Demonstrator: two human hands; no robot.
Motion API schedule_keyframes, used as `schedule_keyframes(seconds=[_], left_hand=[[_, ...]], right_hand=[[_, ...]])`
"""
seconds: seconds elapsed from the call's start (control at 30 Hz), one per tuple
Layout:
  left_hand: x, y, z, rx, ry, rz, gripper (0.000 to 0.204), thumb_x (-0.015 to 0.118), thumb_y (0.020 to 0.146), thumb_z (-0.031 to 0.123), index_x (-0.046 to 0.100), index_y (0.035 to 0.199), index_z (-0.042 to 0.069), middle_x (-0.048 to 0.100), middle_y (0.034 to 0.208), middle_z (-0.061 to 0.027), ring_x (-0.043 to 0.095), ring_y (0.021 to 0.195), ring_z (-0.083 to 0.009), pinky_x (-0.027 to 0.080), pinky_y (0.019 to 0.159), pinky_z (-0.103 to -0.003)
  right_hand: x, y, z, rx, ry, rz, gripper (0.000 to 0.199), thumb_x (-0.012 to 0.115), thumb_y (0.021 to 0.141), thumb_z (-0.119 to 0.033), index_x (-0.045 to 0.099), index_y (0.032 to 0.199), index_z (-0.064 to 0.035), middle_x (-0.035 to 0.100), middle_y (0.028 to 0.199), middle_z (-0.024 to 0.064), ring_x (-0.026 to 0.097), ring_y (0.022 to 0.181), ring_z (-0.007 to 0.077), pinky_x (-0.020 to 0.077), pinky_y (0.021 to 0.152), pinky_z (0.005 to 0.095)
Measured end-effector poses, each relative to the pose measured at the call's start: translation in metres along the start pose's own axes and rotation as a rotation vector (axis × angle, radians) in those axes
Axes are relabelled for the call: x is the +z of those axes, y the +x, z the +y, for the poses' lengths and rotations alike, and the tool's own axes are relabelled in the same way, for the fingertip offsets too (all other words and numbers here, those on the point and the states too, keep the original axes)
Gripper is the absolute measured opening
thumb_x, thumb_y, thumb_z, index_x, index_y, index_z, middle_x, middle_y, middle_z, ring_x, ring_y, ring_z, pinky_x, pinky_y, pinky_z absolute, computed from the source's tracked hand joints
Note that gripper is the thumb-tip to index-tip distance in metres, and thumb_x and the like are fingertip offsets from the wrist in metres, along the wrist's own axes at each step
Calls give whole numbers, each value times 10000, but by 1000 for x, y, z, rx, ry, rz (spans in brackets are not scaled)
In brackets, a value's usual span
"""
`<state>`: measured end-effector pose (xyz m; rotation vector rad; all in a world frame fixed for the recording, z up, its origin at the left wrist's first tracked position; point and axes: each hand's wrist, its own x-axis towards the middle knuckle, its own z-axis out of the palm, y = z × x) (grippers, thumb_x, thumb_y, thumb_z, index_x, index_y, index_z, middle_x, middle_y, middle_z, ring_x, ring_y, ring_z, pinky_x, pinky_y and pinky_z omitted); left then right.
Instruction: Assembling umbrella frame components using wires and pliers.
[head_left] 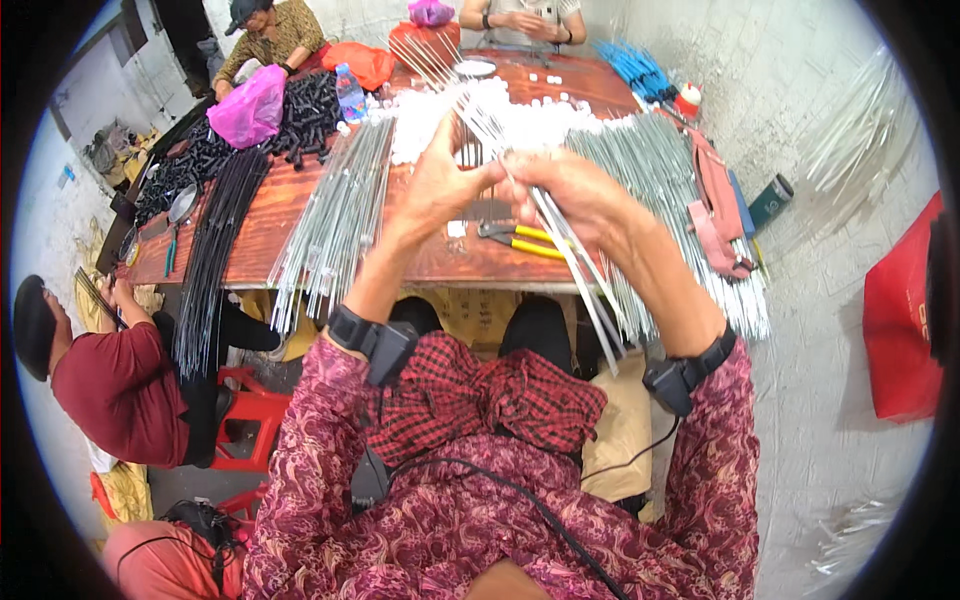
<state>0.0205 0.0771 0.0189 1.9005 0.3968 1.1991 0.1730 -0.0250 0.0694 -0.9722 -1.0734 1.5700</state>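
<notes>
A thin bundle of pale metal rods (pixel 579 262) slants across the middle of the view, its far end fanning out above the table and its near end hanging past the table edge over my lap. My right hand (pixel 575 190) is closed round the bundle near its middle. My left hand (pixel 440 185) is closed on the rods just beyond, its thumb meeting the right fingertips. Below the hands, yellow-handled pliers (pixel 535 240) lie on the wooden table. White small caps (pixel 545 115) are heaped behind the rods. Parts of the left fingers are hidden.
Long rods lie in stacks to the left (pixel 340 210) and right (pixel 640 165); dark rods (pixel 225 230) overhang the table edge. Black tubular pieces (pixel 310 105), a pink bag (pixel 248 108) and a bottle (pixel 350 95) stand farther back. People sit at the left (pixel 125 390) and far side.
</notes>
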Motion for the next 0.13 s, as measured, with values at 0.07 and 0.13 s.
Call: schedule_keyframes(seconds=[0.07,0.13], left_hand=[[7,3,-2,-86,-312,26,592,647,868,92,370,1379,-15,526,1294,-161,580,1124,-217,423,1014,-365],[11,7,-5,30,-153,50,643,655,868,108,334,1413,-10,497,1345,-182,491,1256,-229,368,1078,-382]], right_hand=[[1,-2,1,-25,19,-52,166,540,932,-155,553,996,-3,597,727,60,575,562,147,488,494,245],[-3,-4,1,16,-15,-117,253,594,903,-209,553,1043,-2,605,768,69,605,607,152,504,516,253]])
